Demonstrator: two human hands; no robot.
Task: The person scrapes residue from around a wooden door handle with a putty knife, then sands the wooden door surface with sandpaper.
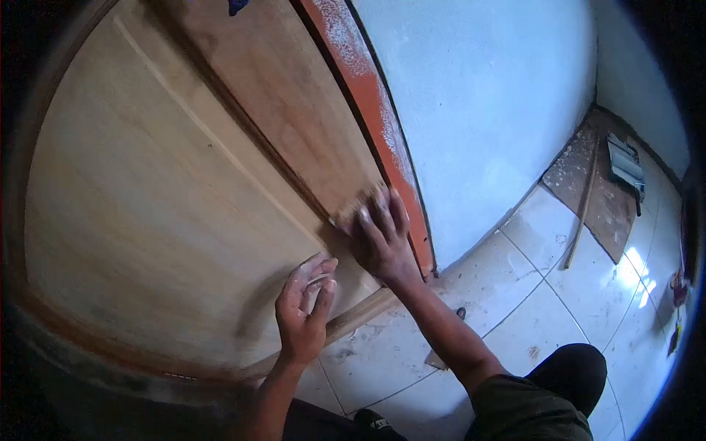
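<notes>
A wooden door (169, 191) with a raised edge strip fills the left of the view. My right hand (381, 234) is pressed to the lower part of its reddish-brown side board (265, 81), fingers bent over something pale with a ragged edge, too hidden to name. Beside it stands an orange-red frame (401, 154) with white smears. My left hand (307, 298) is raised in front of the door's lower edge, dusty, its fingers curved and apart, with nothing between them.
A pale blue wall (485, 103) rises right of the frame. On the tiled floor (522, 309) lie a stained brown board (588, 176), a thin stick (581, 220) and a paint tray (625, 165). A small dark object (461, 313) is near my right forearm.
</notes>
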